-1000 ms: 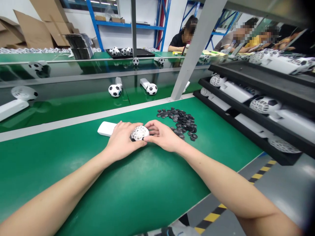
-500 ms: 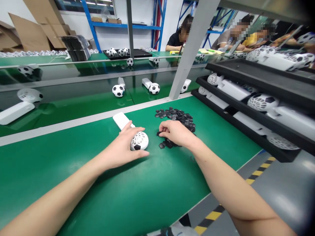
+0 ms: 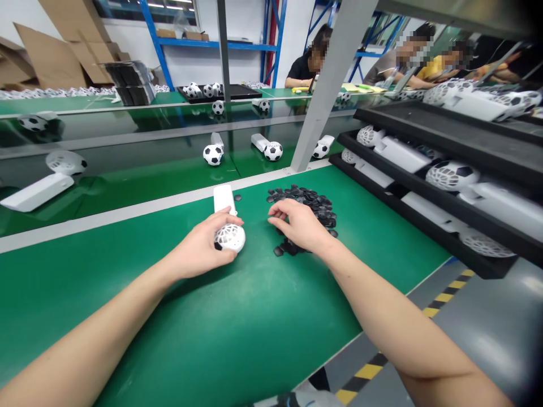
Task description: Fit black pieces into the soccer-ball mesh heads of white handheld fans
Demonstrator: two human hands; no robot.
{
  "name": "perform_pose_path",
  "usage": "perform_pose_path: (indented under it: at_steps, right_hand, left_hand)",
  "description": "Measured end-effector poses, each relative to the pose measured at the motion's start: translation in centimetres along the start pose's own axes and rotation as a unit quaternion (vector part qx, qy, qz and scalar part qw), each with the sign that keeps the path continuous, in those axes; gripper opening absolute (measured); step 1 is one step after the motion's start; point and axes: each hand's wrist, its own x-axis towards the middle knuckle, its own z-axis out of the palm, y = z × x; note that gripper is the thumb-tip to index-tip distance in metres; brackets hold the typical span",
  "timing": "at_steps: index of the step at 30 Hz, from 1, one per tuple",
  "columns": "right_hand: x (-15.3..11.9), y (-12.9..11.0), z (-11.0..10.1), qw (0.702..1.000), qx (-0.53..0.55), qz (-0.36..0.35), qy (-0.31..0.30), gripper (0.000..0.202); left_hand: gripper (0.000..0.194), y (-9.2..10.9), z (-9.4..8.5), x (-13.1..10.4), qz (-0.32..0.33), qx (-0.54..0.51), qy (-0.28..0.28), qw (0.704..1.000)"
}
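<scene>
My left hand [image 3: 199, 240] is closed around the round head of a white handheld fan [image 3: 230, 237] styled like a soccer ball. The fan's web-like grille faces up, and its flat handle [image 3: 223, 199] points away from me on the green tabletop. My right hand [image 3: 292, 223] hovers at the left side of a pile of small black patches [image 3: 318, 203]. Its fingers are curled, with the thumb a little apart from them, and no patch shows between the tips. One lone black patch [image 3: 238, 198] lies right of the fan's handle.
Stacked black trays [image 3: 445, 164] of similar fans stand at the right. A grey post [image 3: 318, 113] rises from the table's far edge. Beyond it, more soccer-ball fans [image 3: 273, 150] ride on green belts. Several people [image 3: 307, 65] sit at the far side.
The fan has swung so its handle points straight away, and its head shifted left. My right hand rose slightly. A lone patch now shows beside the handle. Fans on the near belt moved right.
</scene>
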Motion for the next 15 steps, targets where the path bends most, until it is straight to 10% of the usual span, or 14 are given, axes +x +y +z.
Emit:
perform_pose_path:
  at_steps: [6,15]
  right_hand:
    - [2.8,-1.4,-0.2,0.994,-0.096,-0.005,-0.047,0.014]
    - [11.3,-1.8,5.0,0.986,-0.132,-0.010,-0.099,0.023]
  left_hand:
    - [0.041,-0.4,0.4,0.4,-0.025,0.026,0.071,0.997]
    - [0.041,-0.8,0.5,0.4,0.020,0.000,0.071,0.997]
